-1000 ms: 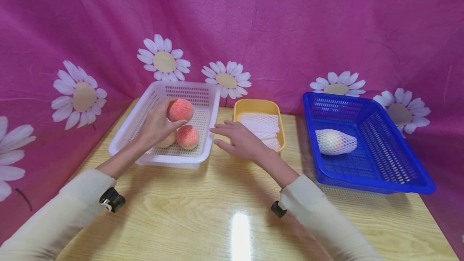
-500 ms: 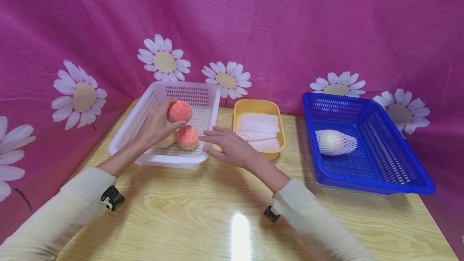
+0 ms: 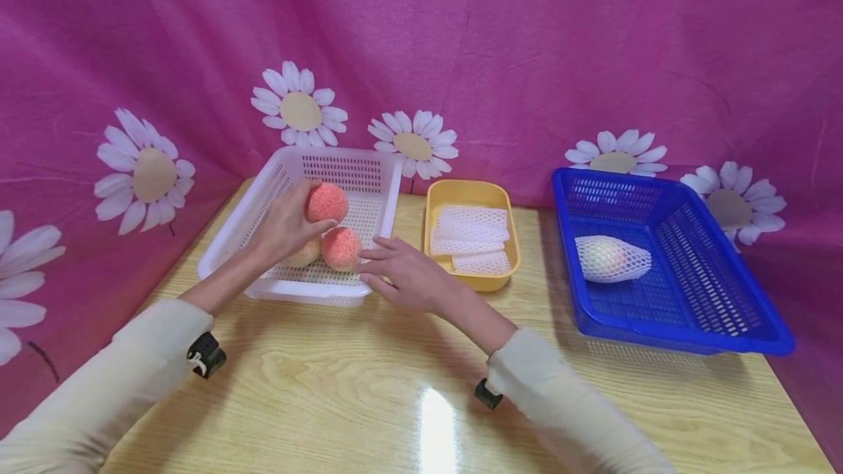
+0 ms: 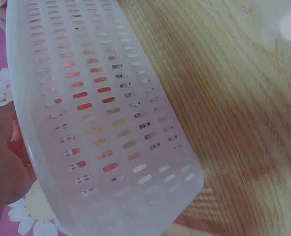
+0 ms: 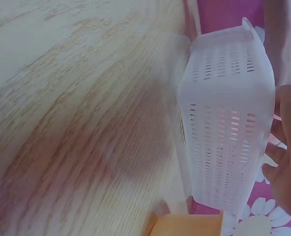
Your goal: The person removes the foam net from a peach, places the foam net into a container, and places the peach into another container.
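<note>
A white perforated basket (image 3: 309,287) stands at the left with several pink and cream peaches in it. My left hand (image 3: 283,225) grips a pink peach (image 3: 328,202) between thumb and fingers inside the basket. Below it lie another pink peach (image 3: 341,249) and a paler one (image 3: 304,253), partly covered by the left hand. My right hand (image 3: 408,273) reaches over the basket's right front rim with its fingers extended, the fingertips close beside the lower pink peach. Whether they touch it cannot be told. In the right wrist view that hand (image 5: 289,157) appears beyond the basket's rim.
A yellow tray (image 3: 492,284) holding white foam net sleeves (image 3: 469,231) stands right of the white basket. Farther right, a blue basket (image 3: 685,339) contains a net-wrapped fruit (image 3: 611,260). A pink flowered cloth (image 3: 500,57) hangs behind the wooden table (image 3: 316,386).
My right hand has moved left and slightly toward me, from beside the yellow tray to over the white basket's rim. The left hand keeps its hold on the peach, almost still.
</note>
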{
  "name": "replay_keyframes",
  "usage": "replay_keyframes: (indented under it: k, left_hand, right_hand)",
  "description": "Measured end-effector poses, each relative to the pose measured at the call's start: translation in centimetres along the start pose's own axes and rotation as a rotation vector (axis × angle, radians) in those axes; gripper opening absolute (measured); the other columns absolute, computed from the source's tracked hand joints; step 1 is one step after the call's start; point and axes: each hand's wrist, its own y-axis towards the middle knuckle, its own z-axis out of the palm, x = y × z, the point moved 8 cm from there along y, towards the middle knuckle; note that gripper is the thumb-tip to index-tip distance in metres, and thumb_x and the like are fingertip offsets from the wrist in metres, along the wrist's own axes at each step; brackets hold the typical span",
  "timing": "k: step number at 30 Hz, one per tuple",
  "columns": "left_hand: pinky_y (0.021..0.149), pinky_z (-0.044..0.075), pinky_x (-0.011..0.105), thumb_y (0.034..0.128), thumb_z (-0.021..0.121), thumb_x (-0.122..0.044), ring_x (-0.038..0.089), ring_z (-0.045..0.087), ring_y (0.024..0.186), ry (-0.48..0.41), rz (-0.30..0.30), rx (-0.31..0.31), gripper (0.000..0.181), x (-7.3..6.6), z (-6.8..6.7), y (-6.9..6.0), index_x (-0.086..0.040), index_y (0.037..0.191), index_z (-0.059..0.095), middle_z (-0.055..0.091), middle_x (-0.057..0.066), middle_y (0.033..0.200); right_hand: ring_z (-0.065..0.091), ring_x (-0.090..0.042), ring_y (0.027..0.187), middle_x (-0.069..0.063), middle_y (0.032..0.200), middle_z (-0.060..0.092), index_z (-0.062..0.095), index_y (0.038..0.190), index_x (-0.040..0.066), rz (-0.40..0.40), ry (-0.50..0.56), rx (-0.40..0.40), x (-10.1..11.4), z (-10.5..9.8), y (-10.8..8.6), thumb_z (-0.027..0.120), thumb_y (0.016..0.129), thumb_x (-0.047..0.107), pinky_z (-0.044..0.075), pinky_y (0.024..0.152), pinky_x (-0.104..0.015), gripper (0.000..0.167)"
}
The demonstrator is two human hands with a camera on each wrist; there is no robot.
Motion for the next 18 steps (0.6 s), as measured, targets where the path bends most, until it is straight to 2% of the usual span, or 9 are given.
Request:
replay_keyframes:
  k: [10,18]
  left_hand:
    - [0.086,0.054,0.054,0.0825,0.083,-0.013,0.042,0.059,0.108,-0.004,0.019,0.016,0.061,0.1,0.4,0.4,0.005,0.129,0.049,0.059,0.027,0.120]
    - [0.085,0.052,0.054,0.0843,0.081,-0.013,0.043,0.059,0.105,0.020,0.041,0.020,0.059,0.3,0.5,1.1,0.008,0.128,0.048,0.059,0.030,0.116]
  right_hand:
    - [0.040,-0.029,0.140,-0.007,0.136,0.062,0.068,0.129,0.010,-0.056,-0.025,0.040,0.3,0.4,0.2,0.049,0.106,0.025,0.024,0.118,-0.041,0.034]
    - [0.042,-0.033,0.138,-0.011,0.132,0.063,0.070,0.126,0.009,-0.097,0.015,0.023,0.1,0.3,0.1,0.050,0.105,0.023,0.024,0.118,-0.045,0.032]
